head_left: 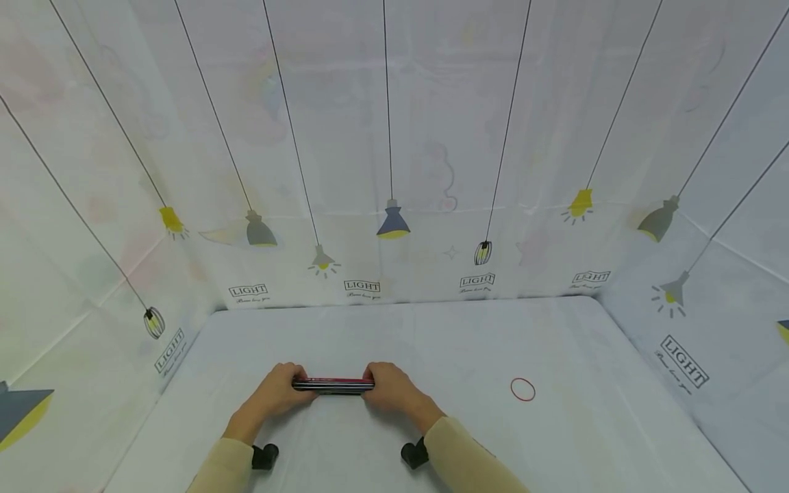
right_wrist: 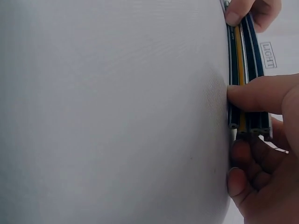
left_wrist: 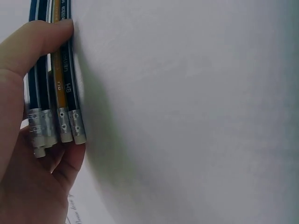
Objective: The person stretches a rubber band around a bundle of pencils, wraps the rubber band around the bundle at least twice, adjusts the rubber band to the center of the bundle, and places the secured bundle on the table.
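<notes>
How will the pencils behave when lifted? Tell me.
The pencils are probably stiff, since they look straight; likely light, being slender; and apt to slide apart if released, as no band shows around them.

The person's left arm [head_left: 222, 465] and right arm [head_left: 471, 462] reach forward, slanting inward. The left hand [head_left: 279, 392] and right hand [head_left: 394, 389] stand apart at one level, both gripping, left thumb [left_wrist: 44, 38] and right thumb [right_wrist: 261, 94] opposing curled fingers.
</notes>
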Available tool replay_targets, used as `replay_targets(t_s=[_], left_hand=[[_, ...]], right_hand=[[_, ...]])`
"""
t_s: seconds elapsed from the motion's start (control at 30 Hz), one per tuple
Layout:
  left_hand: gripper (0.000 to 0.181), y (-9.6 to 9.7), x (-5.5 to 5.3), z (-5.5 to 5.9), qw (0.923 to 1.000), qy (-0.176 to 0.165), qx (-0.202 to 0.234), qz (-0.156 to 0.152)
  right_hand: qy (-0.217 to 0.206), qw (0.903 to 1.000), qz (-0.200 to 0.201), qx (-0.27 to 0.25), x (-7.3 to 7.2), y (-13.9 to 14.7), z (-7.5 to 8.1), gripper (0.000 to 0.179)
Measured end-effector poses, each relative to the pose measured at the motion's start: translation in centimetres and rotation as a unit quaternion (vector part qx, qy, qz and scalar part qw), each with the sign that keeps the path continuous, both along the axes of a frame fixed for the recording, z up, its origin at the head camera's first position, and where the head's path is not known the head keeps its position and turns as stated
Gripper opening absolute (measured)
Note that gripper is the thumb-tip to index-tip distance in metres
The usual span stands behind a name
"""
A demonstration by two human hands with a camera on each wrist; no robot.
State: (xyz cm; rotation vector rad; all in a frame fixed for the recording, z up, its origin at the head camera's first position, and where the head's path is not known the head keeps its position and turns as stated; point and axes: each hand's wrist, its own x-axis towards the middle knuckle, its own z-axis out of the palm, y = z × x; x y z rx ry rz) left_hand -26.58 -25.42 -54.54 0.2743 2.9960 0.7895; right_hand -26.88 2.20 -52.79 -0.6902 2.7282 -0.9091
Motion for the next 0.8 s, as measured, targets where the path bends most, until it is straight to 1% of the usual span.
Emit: replay_targets(t_s=[0.1,0.2,0.33,0.43,0.63,0.8], left_hand=[[0.024,0.16,-0.02,0.02,1.0,0.004,-0.005,-0.006],[0.024,0.24,-0.03,0.0,1.0,-0.003,-0.008,-0.003],[0.025,0.32,0.1,0.11,0.9998,-0.016,-0.013,-0.004],[0.024,0.45,0.3,0.26,0.9997,-0.02,-0.007,-0.009],[0.023,0.71,0.61,0.67,0.9998,-0.015,0.009,-0.012],[0.023,0.72,0.7,0.9,0.9991,-0.02,0.032,-0.016]], right_hand=[[0.007,0.9999,0.004,0.01,0.05,-0.05,-0.01,0.012],[0.011,0.9998,0.004,0.016,0.12,-0.11,-0.05,0.012],[0.006,0.9998,-0.001,0.02,0.26,-0.07,-0.02,0.015],[-0.003,0.9999,-0.004,0.014,0.29,0.05,0.02,0.016],[-0.031,0.9995,-0.012,-0.001,0.07,0.39,-0.17,0.02],[-0.037,0.9989,-0.015,-0.024,-0.04,0.73,-0.48,0.018]])
